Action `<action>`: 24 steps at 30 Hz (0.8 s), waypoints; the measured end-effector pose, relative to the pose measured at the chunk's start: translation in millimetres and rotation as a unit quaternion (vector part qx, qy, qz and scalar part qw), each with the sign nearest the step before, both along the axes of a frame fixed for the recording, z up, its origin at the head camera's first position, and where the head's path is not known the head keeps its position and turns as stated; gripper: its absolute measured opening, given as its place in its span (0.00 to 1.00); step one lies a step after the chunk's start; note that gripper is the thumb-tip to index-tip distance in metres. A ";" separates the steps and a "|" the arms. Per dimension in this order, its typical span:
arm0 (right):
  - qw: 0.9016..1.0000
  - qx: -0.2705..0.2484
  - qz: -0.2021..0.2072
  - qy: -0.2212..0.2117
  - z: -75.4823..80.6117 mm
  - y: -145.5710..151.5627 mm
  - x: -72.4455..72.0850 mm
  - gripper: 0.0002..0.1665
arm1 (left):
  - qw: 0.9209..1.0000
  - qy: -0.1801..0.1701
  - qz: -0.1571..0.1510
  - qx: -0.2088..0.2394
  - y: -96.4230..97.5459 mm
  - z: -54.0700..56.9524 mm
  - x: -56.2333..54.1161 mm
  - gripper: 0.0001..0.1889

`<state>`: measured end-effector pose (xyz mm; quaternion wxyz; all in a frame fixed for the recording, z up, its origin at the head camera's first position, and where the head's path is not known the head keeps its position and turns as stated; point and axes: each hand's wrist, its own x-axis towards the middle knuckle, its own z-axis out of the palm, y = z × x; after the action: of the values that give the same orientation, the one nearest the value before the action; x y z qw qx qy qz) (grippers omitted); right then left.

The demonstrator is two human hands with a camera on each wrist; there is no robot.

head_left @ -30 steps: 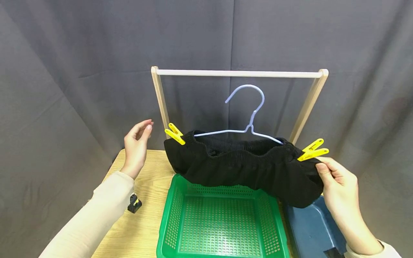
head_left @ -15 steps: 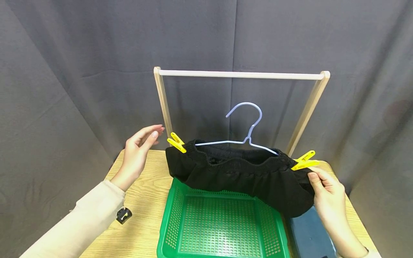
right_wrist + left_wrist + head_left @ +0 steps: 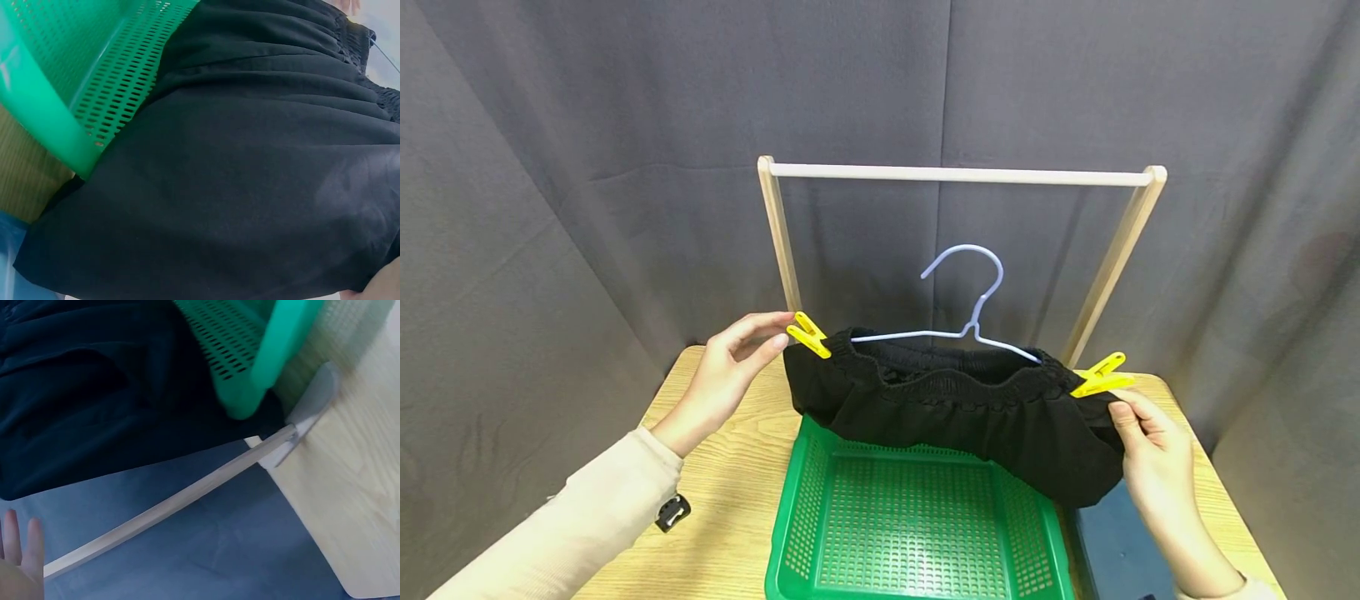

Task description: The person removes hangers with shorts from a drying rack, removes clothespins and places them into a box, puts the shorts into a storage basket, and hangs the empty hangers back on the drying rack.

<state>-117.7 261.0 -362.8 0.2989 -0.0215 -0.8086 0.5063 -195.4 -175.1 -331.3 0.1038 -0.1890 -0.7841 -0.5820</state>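
A black garment with a gathered elastic waistband hangs on a pale lilac hanger. Yellow clothespins sit at both ends of the waistband. At the left clothespin, my left hand has thumb and index finger on its handle ends. My right hand pinches the garment's right edge, just below the right clothespin. Black cloth fills most of the right wrist view. Three straight fingers of the left hand show in the left wrist view.
Below the garment stands a green perforated basket on a wooden table. A blue bin is to its right. Behind them rises a rack with a white bar and wooden posts, before a grey curtain.
The garment and hanger have come down and slightly left with my right hand. My left hand has moved right and down, from apart to the left clothespin.
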 end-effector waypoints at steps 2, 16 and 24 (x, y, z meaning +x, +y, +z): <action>1.000 -0.001 0.000 -0.004 0.2 0.0 0.2 0.09 | 1.000 -0.006 0.002 -0.025 0.6 -2.1 0.2 0.17; 0.999 -0.007 -0.019 -0.026 -1.2 0.2 -1.8 0.08 | 0.970 0.003 0.001 -0.244 11.2 -4.7 0.8 0.19; 1.000 -0.003 -0.005 -0.011 -0.8 -2.7 -1.7 0.08 | 0.943 0.065 -0.043 -0.323 13.3 -10.4 -0.6 0.10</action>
<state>-119.4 258.3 -363.6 0.2925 -0.0324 -0.8105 0.5065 -196.0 -161.8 -341.7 0.0625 -0.2834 -0.9126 -0.2881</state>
